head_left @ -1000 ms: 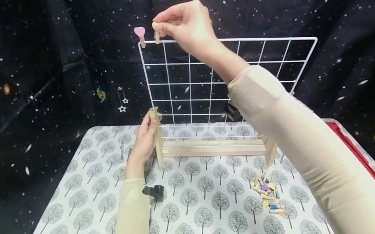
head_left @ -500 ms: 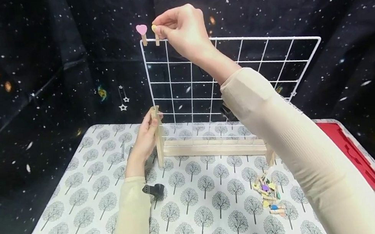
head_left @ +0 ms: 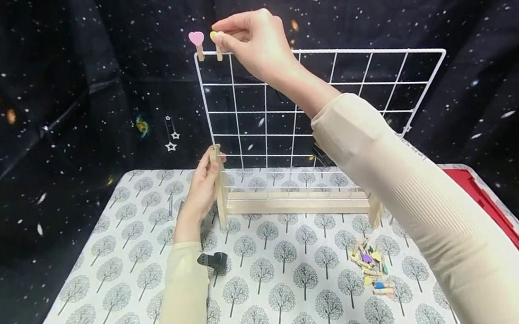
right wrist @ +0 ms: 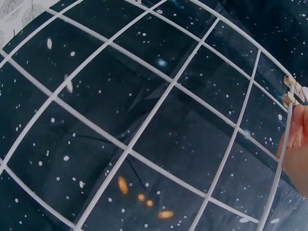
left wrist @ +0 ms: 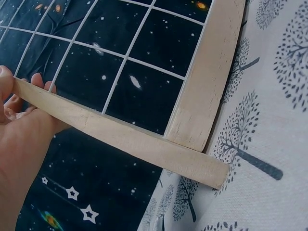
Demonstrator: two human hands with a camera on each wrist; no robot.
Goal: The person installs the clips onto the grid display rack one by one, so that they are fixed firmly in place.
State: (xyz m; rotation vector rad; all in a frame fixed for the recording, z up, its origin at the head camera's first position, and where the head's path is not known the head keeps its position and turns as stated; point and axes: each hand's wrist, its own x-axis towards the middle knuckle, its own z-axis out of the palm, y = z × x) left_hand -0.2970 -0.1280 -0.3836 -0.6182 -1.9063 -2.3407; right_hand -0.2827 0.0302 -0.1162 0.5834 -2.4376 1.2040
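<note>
My right hand (head_left: 259,44) pinches a small wooden clothespin with a yellow top (head_left: 215,37) at the upper rail of a white wire grid (head_left: 299,109). Left of it, a clothespin with a pink heart (head_left: 196,39) stands on the same rail near the corner. In the right wrist view, the fingers (right wrist: 299,127) show at the edge beside the clothespins' wooden ends. My left hand (head_left: 201,187) grips the left upright (head_left: 220,188) of the grid's wooden stand; in the left wrist view, its fingers wrap round that upright's upper end.
Several loose clothespins with coloured tops (head_left: 371,267) lie in a pile on the tree-print cloth (head_left: 267,316), right of centre. A red tray (head_left: 491,210) lies at the right edge, partly behind the right sleeve. The wooden base bar (head_left: 298,204) joins the stand's uprights.
Both hands keep their holds on the yellow-topped clothespin and the upright. The head view has shifted slightly; the clothespin stays at the same spot on the rail.
</note>
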